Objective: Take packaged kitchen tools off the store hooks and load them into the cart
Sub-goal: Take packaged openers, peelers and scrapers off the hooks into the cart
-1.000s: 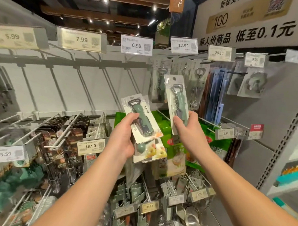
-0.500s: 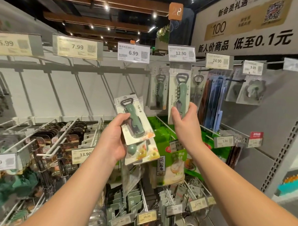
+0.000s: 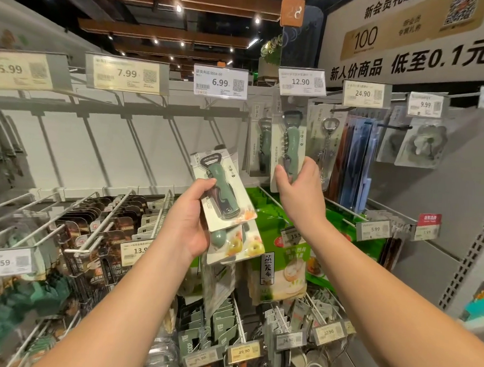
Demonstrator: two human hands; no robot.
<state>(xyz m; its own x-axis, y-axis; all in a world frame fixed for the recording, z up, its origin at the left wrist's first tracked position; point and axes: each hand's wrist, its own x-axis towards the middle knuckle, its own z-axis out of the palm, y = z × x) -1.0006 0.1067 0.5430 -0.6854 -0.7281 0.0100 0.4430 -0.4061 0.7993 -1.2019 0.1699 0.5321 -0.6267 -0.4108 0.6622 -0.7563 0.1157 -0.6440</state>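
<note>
My left hand (image 3: 190,222) grips a stack of carded packs in front of the shelf: on top a green bottle opener pack (image 3: 225,193), under it a second card (image 3: 236,245) with fruit pictures. My right hand (image 3: 300,190) is raised and pinches the lower end of another green opener pack (image 3: 290,141), held upright just below the 12.90 price tag (image 3: 301,82). Whether that pack hangs on its hook I cannot tell. A matching pack (image 3: 260,142) hangs behind it to the left. No cart is in view.
Bare wire hooks (image 3: 142,148) slant out across the upper left. A metal corkscrew pack (image 3: 324,148) and blue packs (image 3: 355,160) hang to the right. Green bags (image 3: 282,257) and lower rows of hooked goods (image 3: 218,329) fill the space beneath my hands.
My right hand has lifted its opener pack up and away from me, from chest height to just under the 12.90 tag. My left hand has kept its packs and barely moved.
</note>
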